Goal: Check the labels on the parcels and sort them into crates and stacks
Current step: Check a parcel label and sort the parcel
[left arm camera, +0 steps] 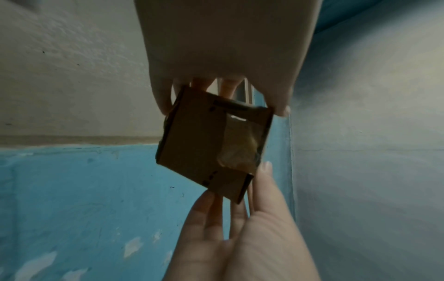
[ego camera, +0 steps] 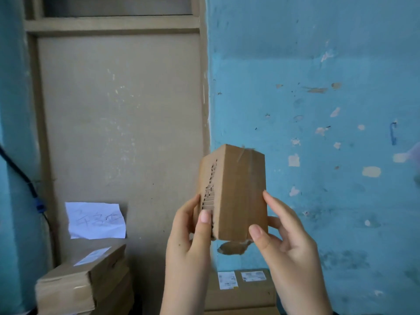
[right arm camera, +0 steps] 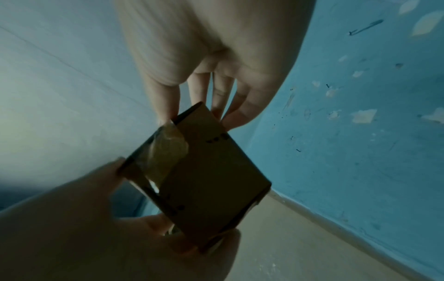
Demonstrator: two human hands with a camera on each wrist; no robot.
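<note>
A small brown cardboard parcel (ego camera: 238, 196) stands upright in the air before the blue wall, one side torn so the corrugation shows. No label shows on the faces turned to me. My left hand (ego camera: 195, 214) grips its lower left, thumb on the torn side. My right hand (ego camera: 270, 214) holds the lower right, thumb on the front, fingers behind. From the left wrist, the parcel's (left arm camera: 199, 144) taped bottom shows between the left hand (left arm camera: 223, 91) and the right hand (left arm camera: 240, 218). From the right wrist, the parcel (right arm camera: 211, 180) sits between the right hand (right arm camera: 204, 98) and the left hand (right arm camera: 120, 209).
A stack of flat cardboard parcels (ego camera: 84, 280) with a white label lies at the lower left. Behind it a handwritten paper sheet (ego camera: 95, 220) leans on a beige board (ego camera: 122, 133). Another labelled box (ego camera: 241, 289) sits below my hands. A black cable (ego camera: 20, 173) hangs at left.
</note>
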